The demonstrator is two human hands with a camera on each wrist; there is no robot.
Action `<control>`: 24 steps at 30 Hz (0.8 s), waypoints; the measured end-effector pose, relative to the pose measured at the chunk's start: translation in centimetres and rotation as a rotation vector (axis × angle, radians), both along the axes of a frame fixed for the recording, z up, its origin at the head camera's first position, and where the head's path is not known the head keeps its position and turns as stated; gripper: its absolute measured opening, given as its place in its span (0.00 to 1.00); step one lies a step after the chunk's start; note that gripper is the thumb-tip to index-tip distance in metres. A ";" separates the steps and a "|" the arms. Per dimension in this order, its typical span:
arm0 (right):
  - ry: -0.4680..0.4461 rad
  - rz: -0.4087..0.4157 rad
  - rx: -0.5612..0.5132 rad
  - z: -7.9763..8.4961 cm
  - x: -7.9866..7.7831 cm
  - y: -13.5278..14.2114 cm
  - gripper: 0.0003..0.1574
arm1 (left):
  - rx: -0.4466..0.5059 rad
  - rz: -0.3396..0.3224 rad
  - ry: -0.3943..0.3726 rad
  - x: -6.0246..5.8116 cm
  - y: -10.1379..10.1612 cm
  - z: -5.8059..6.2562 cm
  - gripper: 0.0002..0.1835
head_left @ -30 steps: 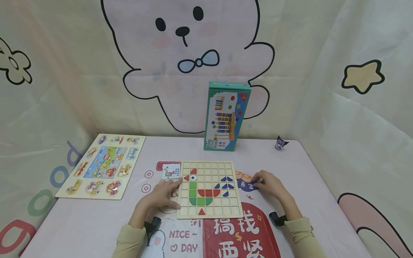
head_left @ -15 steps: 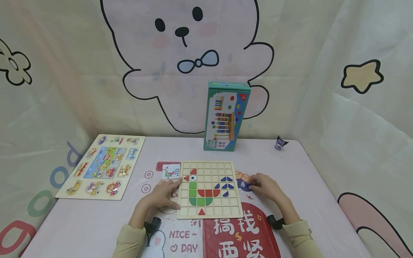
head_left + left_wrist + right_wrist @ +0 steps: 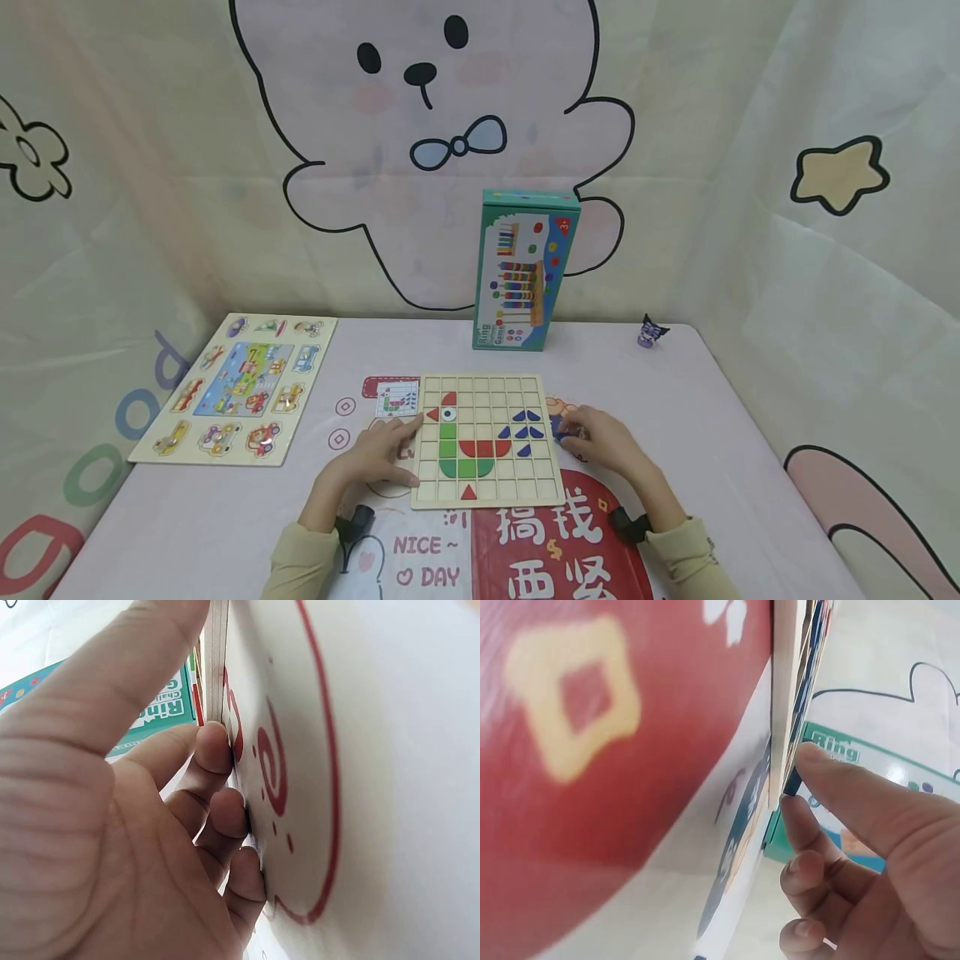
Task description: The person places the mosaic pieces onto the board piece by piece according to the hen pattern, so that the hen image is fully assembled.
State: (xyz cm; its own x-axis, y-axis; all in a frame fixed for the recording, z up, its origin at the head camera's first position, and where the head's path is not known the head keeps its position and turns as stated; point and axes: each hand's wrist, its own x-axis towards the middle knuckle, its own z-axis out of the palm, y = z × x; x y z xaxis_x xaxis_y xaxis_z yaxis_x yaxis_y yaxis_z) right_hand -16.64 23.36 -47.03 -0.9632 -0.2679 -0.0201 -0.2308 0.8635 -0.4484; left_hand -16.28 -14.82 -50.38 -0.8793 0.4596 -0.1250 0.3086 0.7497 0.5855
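Observation:
A square wooden grid board (image 3: 487, 405) lies mid-table, with red, green and blue pieces forming a bird and a red triangle (image 3: 468, 492) near its front edge. My left hand (image 3: 373, 454) rests along the board's left side, thumb and index fingertip at its edge and the other fingertips on the tabletop in the left wrist view. Just off the board's right edge, my right hand (image 3: 606, 439) pinches a small dark blue piece (image 3: 793, 782) between thumb and index finger, mostly covered by the fingers. Several blue leaf-shaped pieces (image 3: 533, 415) sit on the board's right part.
Tucked by the board's upper left corner is a small picture card (image 3: 396, 400) of the same bird. A picture puzzle board (image 3: 146, 450) lies at the left. Behind stand a green game box (image 3: 517, 275) and a tiny purple figurine (image 3: 650, 334). Printed designs cover the tabletop.
My right hand has moved left from over the printed blue patch to the board's right edge, still pinching the small piece. My left hand and the board have stayed put.

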 end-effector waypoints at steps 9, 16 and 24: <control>0.003 0.021 -0.015 0.2 0.7 -1.3 0.08 | 0.008 -0.001 0.001 0.1 0.0 0.1 0.52; 0.011 0.038 -0.026 0.0 1.2 -2.4 0.07 | 0.003 -0.006 0.006 0.1 0.0 0.1 0.52; -0.005 0.056 -0.036 -0.2 1.2 -2.9 0.06 | 0.008 -0.001 0.001 0.1 0.0 0.2 0.52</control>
State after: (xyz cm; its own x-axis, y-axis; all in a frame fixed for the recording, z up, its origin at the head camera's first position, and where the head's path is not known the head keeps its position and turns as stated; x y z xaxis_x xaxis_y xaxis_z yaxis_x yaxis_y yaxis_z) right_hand -15.46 20.42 -47.26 -0.9466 -0.3222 -0.0139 -0.2763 0.8325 -0.4801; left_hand -16.20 -14.82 -50.22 -0.8787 0.4618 -0.1208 0.3102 0.7447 0.5909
